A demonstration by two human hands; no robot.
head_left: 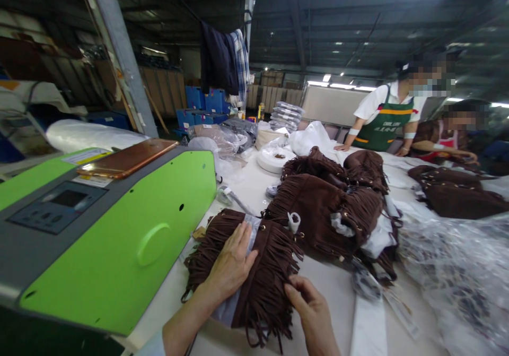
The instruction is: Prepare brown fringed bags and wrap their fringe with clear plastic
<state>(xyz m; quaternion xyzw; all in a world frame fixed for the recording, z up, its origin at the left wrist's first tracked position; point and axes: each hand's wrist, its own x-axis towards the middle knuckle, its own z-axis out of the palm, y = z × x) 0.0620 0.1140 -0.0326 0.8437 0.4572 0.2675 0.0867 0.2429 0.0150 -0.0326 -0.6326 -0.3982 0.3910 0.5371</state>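
Note:
A dark brown fringed bag (274,276) lies on the table in front of me, with a strip of translucent wrapping (227,312) along its middle. My left hand (233,260) rests flat on the bag and this strip, fingers stretched out. At the bag's right edge, my right hand (310,308) has thumb and forefinger closed on the ends of the fringe. More brown fringed bags (310,213) are piled just beyond, and a curl of white wrapping (293,222) stands near their edge.
A green and grey machine (167,228) with a phone (127,159) on top stands at left. Clear plastic bags (457,271) heap up at right. A white tape roll (273,159) lies behind. Across the table are a person in a green apron (384,122) and another person (445,138).

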